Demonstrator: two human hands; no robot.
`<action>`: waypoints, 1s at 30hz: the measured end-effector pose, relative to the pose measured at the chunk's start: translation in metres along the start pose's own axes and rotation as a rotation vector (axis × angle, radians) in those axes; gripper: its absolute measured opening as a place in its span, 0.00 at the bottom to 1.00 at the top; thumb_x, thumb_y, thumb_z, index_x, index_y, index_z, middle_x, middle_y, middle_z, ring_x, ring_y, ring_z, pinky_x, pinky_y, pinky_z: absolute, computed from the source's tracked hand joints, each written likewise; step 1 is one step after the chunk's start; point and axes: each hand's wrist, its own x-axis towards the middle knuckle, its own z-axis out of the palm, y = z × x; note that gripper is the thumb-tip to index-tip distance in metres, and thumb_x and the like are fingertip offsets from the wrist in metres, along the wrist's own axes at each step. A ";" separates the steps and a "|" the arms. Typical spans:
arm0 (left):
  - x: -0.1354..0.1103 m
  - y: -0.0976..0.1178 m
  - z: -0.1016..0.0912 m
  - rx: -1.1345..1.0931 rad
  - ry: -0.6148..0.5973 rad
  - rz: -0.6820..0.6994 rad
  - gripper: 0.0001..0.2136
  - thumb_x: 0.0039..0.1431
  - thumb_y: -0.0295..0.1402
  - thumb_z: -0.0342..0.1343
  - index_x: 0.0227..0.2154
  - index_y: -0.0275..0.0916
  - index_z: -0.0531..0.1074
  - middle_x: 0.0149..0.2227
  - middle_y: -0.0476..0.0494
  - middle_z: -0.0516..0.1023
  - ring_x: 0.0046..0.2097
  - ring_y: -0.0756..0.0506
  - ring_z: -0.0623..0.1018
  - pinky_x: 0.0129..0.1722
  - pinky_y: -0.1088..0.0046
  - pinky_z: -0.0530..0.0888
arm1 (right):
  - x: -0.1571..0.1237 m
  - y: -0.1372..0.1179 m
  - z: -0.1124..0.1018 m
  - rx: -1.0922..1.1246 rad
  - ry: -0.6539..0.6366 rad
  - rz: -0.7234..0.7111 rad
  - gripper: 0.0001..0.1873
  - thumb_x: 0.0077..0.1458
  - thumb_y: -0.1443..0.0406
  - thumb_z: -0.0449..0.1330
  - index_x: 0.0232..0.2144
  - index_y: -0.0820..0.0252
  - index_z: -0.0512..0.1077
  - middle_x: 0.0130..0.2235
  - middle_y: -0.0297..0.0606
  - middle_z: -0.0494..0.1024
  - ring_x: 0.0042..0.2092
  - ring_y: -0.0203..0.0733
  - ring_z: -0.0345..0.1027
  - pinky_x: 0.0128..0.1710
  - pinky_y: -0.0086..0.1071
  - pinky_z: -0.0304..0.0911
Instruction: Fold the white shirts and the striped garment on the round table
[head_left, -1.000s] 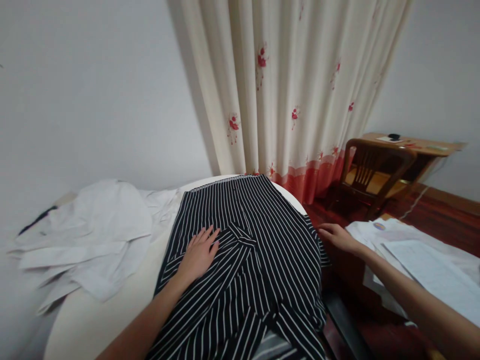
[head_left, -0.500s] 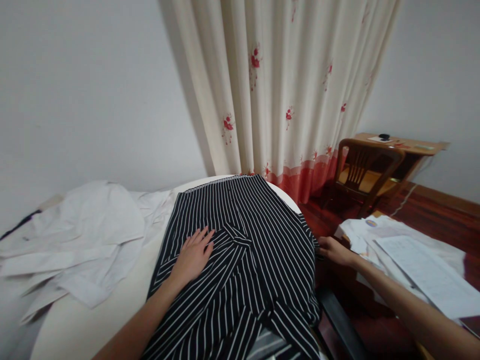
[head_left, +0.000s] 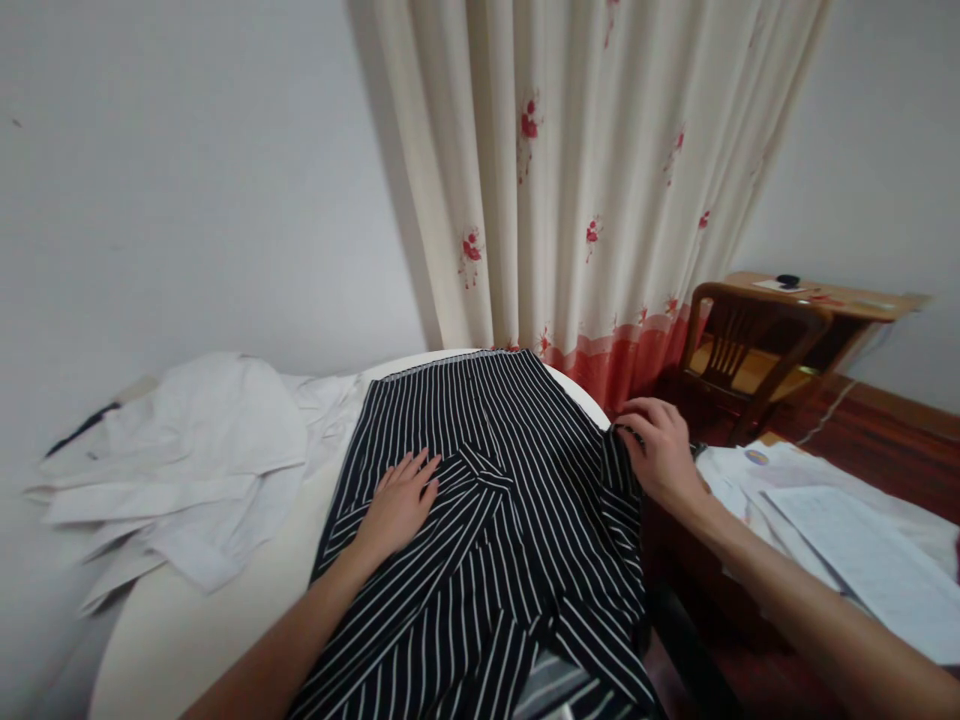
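A black-and-white striped shirt (head_left: 555,470) lies spread over a round white table (head_left: 150,640), one sleeve folded across its middle. My left hand (head_left: 405,500) rests flat on that folded sleeve, fingers stretched out. At the table's right edge, my right hand (head_left: 660,445) pinches the cloth of the shirt's other side, lifting part of it. The fingertips of the right hand are partly hidden by the hand itself. Near me the lower part of the shirt is bunched, with a grey inner patch showing.
White garments (head_left: 217,440) lie heaped on the table's left side. To the right stand white cloth and paper sheets (head_left: 862,540) on a low surface. A wooden chair (head_left: 750,350) and desk (head_left: 847,290) are farther back, beside a flowered curtain (head_left: 585,180). A dark armrest (head_left: 690,640) is below.
My right hand has moved up and inward from beside the table, raising the shirt's right edge with it. My left hand stays flat on the shirt. The view has shifted slightly.
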 end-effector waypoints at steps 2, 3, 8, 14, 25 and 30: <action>0.000 0.000 0.000 0.000 0.003 -0.001 0.24 0.70 0.41 0.40 0.65 0.44 0.64 0.69 0.44 0.61 0.70 0.36 0.59 0.67 0.49 0.57 | 0.004 -0.036 0.000 0.033 -0.207 -0.232 0.14 0.63 0.68 0.53 0.40 0.52 0.80 0.56 0.41 0.74 0.62 0.53 0.57 0.64 0.51 0.49; -0.001 -0.001 0.000 -0.001 0.006 -0.001 0.24 0.71 0.41 0.40 0.65 0.44 0.64 0.69 0.45 0.61 0.70 0.36 0.59 0.67 0.50 0.57 | 0.004 -0.052 0.000 0.068 -0.350 -0.353 0.15 0.63 0.69 0.54 0.41 0.51 0.80 0.58 0.39 0.73 0.64 0.51 0.55 0.66 0.51 0.47; -0.002 0.000 0.000 -0.020 0.005 0.000 0.24 0.71 0.41 0.40 0.65 0.44 0.64 0.69 0.44 0.61 0.70 0.36 0.59 0.67 0.50 0.58 | -0.014 -0.085 -0.001 0.292 -0.742 -0.565 0.19 0.64 0.66 0.54 0.55 0.48 0.73 0.64 0.35 0.67 0.68 0.48 0.51 0.69 0.53 0.40; -0.002 0.003 -0.001 -0.037 -0.003 -0.012 0.23 0.71 0.42 0.41 0.64 0.45 0.65 0.69 0.46 0.60 0.70 0.37 0.58 0.67 0.50 0.57 | -0.030 0.012 0.019 0.297 -0.213 0.079 0.20 0.59 0.65 0.54 0.53 0.60 0.73 0.55 0.49 0.75 0.58 0.52 0.67 0.62 0.50 0.60; -0.002 0.003 -0.001 -0.044 0.015 -0.008 0.23 0.71 0.41 0.41 0.64 0.46 0.65 0.69 0.46 0.61 0.70 0.37 0.59 0.67 0.50 0.58 | -0.038 0.088 0.045 0.662 -0.569 0.366 0.27 0.49 0.61 0.64 0.52 0.63 0.73 0.43 0.45 0.82 0.44 0.51 0.77 0.48 0.45 0.72; -0.002 0.002 -0.001 -0.038 0.014 -0.003 0.23 0.71 0.41 0.42 0.64 0.44 0.65 0.68 0.44 0.61 0.69 0.36 0.59 0.67 0.49 0.58 | -0.032 0.092 0.044 0.506 -0.408 0.256 0.22 0.48 0.59 0.67 0.47 0.58 0.78 0.48 0.45 0.80 0.51 0.54 0.74 0.58 0.48 0.65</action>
